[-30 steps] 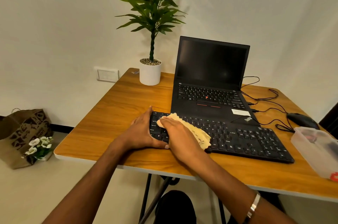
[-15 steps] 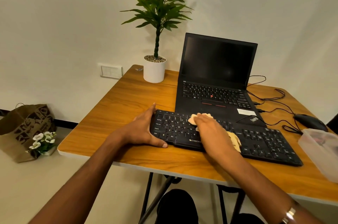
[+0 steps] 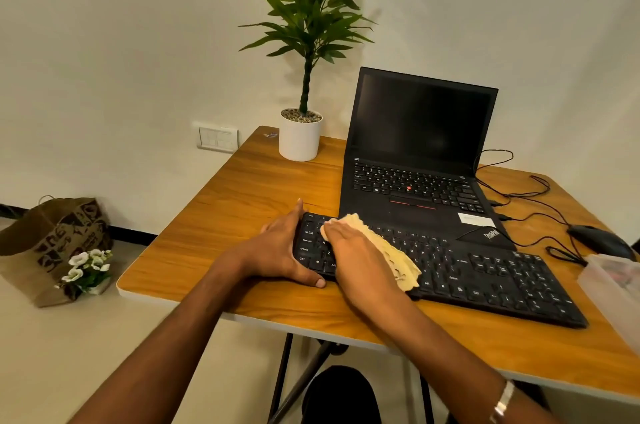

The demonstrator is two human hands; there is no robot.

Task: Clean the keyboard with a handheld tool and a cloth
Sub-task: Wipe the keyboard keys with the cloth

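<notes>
A black external keyboard (image 3: 485,278) lies along the front of the wooden table (image 3: 242,202). My right hand (image 3: 360,261) lies flat on a pale yellow cloth (image 3: 391,257) and presses it onto the keyboard's left part. My left hand (image 3: 280,250) clasps the keyboard's left end, thumb along the front edge, fingers at the back. No handheld tool is in sight.
An open black laptop (image 3: 415,153) stands just behind the keyboard. A potted plant (image 3: 301,133) sits at the back left. A mouse (image 3: 599,240) with its cables and a clear plastic box (image 3: 616,292) are at the right. A paper bag (image 3: 52,243) with flowers is on the floor.
My right hand swept the cloth right to the keyboard's middle, then back left to its left part. My left hand has stayed on the keyboard's left end.
</notes>
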